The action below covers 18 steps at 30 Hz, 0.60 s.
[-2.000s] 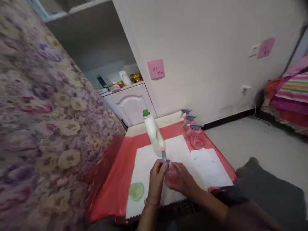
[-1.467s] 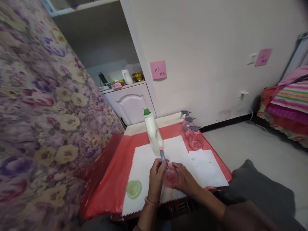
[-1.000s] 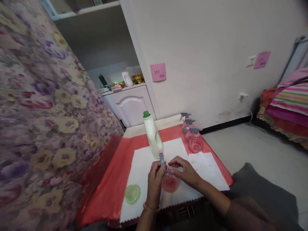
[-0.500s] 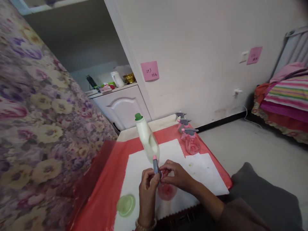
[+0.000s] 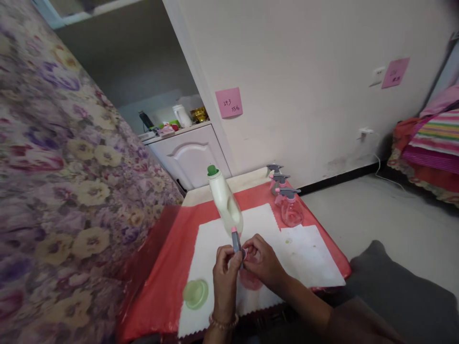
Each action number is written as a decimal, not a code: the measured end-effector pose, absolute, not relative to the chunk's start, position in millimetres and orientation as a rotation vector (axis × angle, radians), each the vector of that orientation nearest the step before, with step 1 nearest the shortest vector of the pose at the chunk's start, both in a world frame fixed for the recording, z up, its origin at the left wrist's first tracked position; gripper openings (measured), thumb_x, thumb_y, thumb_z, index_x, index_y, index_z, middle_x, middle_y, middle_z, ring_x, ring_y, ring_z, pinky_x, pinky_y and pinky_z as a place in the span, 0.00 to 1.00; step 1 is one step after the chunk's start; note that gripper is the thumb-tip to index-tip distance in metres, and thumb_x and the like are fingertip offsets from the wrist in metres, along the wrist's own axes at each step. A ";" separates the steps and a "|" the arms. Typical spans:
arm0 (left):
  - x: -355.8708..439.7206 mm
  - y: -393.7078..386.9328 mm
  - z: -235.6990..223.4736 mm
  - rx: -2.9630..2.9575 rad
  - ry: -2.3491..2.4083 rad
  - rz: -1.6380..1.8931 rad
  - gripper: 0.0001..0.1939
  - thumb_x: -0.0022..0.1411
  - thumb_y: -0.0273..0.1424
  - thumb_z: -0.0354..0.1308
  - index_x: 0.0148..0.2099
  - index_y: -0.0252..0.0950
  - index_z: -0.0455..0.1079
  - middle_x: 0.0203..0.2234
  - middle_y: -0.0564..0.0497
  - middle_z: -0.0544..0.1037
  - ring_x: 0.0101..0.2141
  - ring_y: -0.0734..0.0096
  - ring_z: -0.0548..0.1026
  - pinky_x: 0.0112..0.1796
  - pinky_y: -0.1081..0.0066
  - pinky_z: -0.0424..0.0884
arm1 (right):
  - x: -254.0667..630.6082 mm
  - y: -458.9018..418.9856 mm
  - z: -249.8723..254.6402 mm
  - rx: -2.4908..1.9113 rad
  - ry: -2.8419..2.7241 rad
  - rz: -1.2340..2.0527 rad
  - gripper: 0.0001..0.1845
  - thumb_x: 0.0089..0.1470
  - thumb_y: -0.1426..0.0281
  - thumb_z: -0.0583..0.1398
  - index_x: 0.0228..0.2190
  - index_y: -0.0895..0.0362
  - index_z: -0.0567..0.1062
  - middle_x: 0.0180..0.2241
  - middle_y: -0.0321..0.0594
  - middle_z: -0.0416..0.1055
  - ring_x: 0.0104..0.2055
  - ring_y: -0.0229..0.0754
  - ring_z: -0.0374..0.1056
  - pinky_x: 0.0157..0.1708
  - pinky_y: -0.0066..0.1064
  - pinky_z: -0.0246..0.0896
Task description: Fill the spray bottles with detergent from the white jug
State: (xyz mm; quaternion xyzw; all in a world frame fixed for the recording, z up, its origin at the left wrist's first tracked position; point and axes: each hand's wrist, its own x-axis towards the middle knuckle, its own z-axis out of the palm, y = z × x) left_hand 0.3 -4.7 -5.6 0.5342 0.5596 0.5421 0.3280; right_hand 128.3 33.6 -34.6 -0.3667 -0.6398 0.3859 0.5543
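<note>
Evidently the work sits at the near part of the table, where both hands can meet over one small pink bottle (image 5: 251, 283) on the white cloth (image 5: 210, 243). The left hand (image 5: 225, 282) has thumb and fingers pinched on the grey spray head (image 5: 236, 241), whose pink-tipped nozzle points away from the person; that grip likely steadies the head. The right hand (image 5: 266, 265) is bent in from the other side, thumb and fingertips drawn together at the pink collar (image 5: 244, 253) below the head, a hold that would suit turning a small ring. The fingers cover the joint, so I cannot tell whether the collar is seated on the bottle's neck. Just beyond the nozzle stands the pale jug (image 5: 225, 203), a green piece in its mouth, near enough to reach yet apart from the wrists. The light-green cup-like piece (image 5: 195, 293) lies left of the left hand, seemingly set aside there to leave the middle for two-handed work. More spray bottles (image 5: 292, 212) with grey heads stand in a row along the table's right side, apparently grouped to keep them apart from the one being handled.
</note>
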 end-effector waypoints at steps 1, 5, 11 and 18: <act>0.3 -4.4 -5.6 1.401 1.461 1.421 0.13 0.59 0.43 0.59 0.36 0.37 0.71 0.31 0.51 0.71 0.35 0.66 0.70 0.36 0.70 0.68 | 129.4 33.8 -33.7 -0.856 -1.529 0.907 0.13 0.42 0.76 0.66 0.33 0.55 0.74 0.32 0.35 0.65 0.35 0.41 0.64 0.37 0.33 0.62; 1.1 -3.1 -4.3 1.409 1.448 1.439 0.13 0.58 0.42 0.60 0.36 0.37 0.72 0.32 0.51 0.72 0.36 0.66 0.71 0.37 0.70 0.68 | 136.9 37.6 -31.1 -0.696 -1.624 0.972 0.16 0.46 0.75 0.64 0.40 0.54 0.75 0.39 0.39 0.66 0.43 0.44 0.65 0.45 0.37 0.62; 2.0 -2.8 -4.3 1.389 1.441 1.431 0.13 0.59 0.42 0.60 0.35 0.37 0.71 0.31 0.52 0.71 0.34 0.67 0.70 0.36 0.71 0.68 | 129.0 36.2 -37.0 -0.783 -1.517 0.892 0.09 0.45 0.76 0.64 0.31 0.54 0.73 0.35 0.37 0.66 0.40 0.44 0.65 0.42 0.36 0.62; 5.3 -3.5 -4.0 1.386 1.476 1.443 0.14 0.58 0.43 0.60 0.35 0.37 0.71 0.30 0.52 0.72 0.33 0.67 0.70 0.36 0.70 0.68 | 134.3 37.7 -33.6 -0.687 -1.622 0.970 0.11 0.47 0.75 0.63 0.36 0.53 0.74 0.38 0.39 0.68 0.43 0.45 0.66 0.45 0.37 0.62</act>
